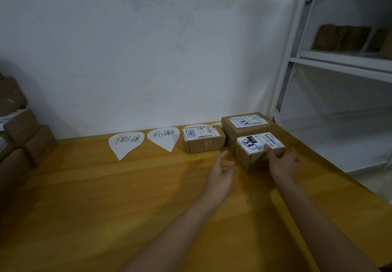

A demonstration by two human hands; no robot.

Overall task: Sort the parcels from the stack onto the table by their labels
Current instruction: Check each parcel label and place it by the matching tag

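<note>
Three small cardboard parcels with white labels sit at the far right of the yellow wooden table (106,197). The nearest parcel (252,155) lies in front of a larger parcel (248,126); a third parcel (203,141) stands to their left on a paper tag. My right hand (283,162) rests against the nearest parcel's front corner, with the index finger on its label. My left hand (220,173) hovers just left of that parcel, fingers apart and holding nothing. A stack of brown parcels (19,127) stands at the left edge of the view.
Two white teardrop paper tags with handwriting, one tag (125,143) and another tag (162,137), lie by the wall left of the parcels. A white metal shelf (339,63) holding brown boxes stands to the right. The table's right edge runs diagonally by my right arm.
</note>
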